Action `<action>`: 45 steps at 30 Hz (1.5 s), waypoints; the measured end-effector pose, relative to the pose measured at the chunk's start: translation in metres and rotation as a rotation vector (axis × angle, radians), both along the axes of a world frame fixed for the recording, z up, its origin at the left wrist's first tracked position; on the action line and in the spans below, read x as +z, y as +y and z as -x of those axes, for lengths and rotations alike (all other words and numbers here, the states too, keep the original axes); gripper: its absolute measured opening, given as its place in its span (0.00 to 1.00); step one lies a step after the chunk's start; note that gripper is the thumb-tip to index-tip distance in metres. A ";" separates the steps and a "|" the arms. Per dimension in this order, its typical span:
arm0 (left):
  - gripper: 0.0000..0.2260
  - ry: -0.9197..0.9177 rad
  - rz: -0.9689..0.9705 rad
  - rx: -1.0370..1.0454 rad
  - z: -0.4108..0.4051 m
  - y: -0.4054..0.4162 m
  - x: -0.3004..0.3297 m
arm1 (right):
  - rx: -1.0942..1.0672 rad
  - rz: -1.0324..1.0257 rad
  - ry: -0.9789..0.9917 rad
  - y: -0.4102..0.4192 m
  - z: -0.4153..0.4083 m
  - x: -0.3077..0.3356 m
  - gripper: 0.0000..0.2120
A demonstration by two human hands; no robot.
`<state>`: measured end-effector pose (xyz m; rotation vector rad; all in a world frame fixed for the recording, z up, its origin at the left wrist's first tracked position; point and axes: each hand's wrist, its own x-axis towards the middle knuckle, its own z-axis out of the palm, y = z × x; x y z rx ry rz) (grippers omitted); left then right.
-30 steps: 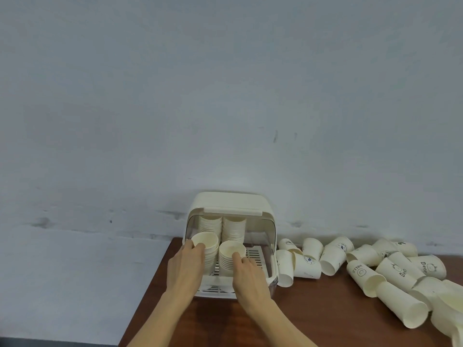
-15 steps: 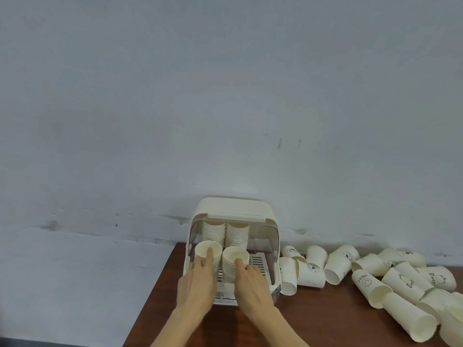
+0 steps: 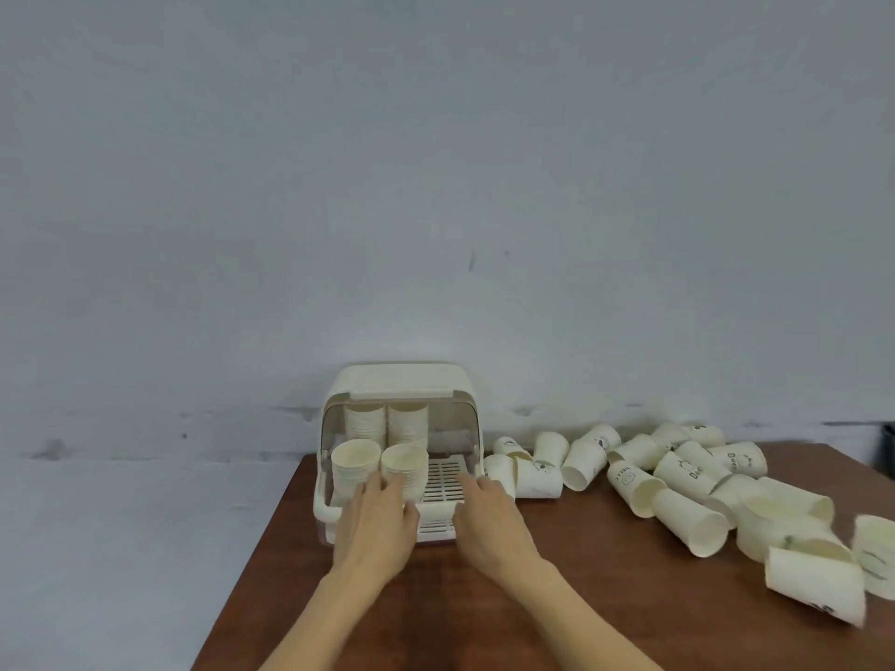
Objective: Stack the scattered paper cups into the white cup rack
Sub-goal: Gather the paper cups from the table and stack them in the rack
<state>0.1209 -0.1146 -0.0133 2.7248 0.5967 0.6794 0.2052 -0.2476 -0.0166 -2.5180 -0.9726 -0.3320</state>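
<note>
The white cup rack [image 3: 402,387] stands at the table's back left, its front open. Inside, two tall cup stacks [image 3: 386,421] stand at the back and two shorter stacks [image 3: 378,464] at the front left. My left hand [image 3: 375,523] lies in front of the front stacks, with its fingertips touching their lower part. My right hand [image 3: 486,518] rests with fairly straight fingers on the rack's slatted tray [image 3: 443,481], holding nothing. Several loose paper cups [image 3: 678,486] lie on their sides to the right.
The brown wooden table [image 3: 557,612] ends at a left edge just beside the rack. A grey-white wall rises right behind it. A dark object [image 3: 888,452] shows at the far right edge. More toppled cups [image 3: 818,583] crowd the table's right side.
My right hand has left the front right stack and moved right onto the tray. My left hand has shifted right, from the left stack toward the gap between the two front stacks.
</note>
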 end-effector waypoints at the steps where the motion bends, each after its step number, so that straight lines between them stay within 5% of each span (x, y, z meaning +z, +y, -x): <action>1: 0.17 -0.003 -0.008 -0.015 0.001 -0.008 0.000 | -0.012 0.015 -0.026 -0.009 0.001 0.000 0.18; 32: 0.16 -0.016 0.037 -0.300 -0.061 -0.257 0.003 | -0.205 0.024 0.035 -0.231 -0.028 -0.002 0.15; 45: 0.16 0.047 0.087 -0.419 -0.120 -0.355 -0.007 | -0.443 0.086 0.049 -0.359 -0.085 0.002 0.13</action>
